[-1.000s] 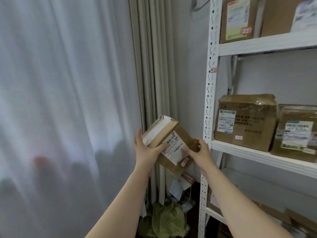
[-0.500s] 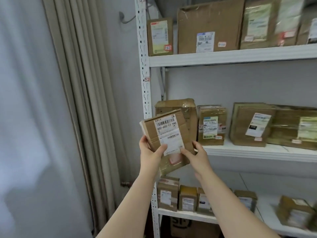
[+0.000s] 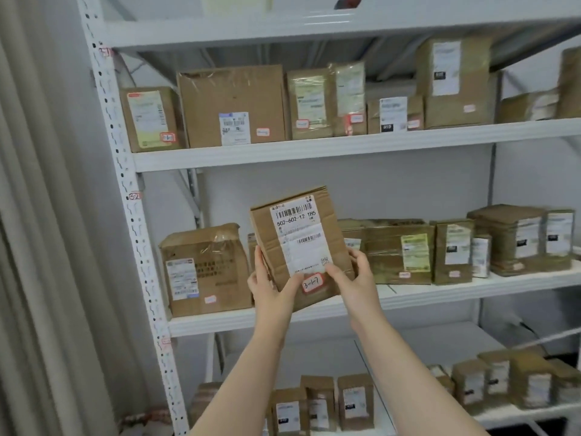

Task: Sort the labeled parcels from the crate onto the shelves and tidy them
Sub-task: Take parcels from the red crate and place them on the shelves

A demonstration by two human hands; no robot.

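**A:** Where is the parcel (image 3: 301,243)?

**B:** In the air, just right of the large taped box (image 3: 204,272) and in front of the middle shelf (image 3: 314,313) that box stands on. It is tilted, with the label toward us. Both grips hold it: the left hand (image 3: 270,287) curls round the lower left edge, and the right hand (image 3: 355,278) pinches the lower right corner.

**A:** What worries you?

**B:** Both grips sit low, so the carton could tip or slip if a thumb eases. The gap right of the large taped box is hidden behind the parcel, so I cannot tell its width. Pushed in crooked, the parcel may shove a neighbour aside.

**A:** And the red-edged tag (image 3: 312,283)?

**B:** It looks like 3-1-7. If that is misread, the parcel lands on the wrong shelf.
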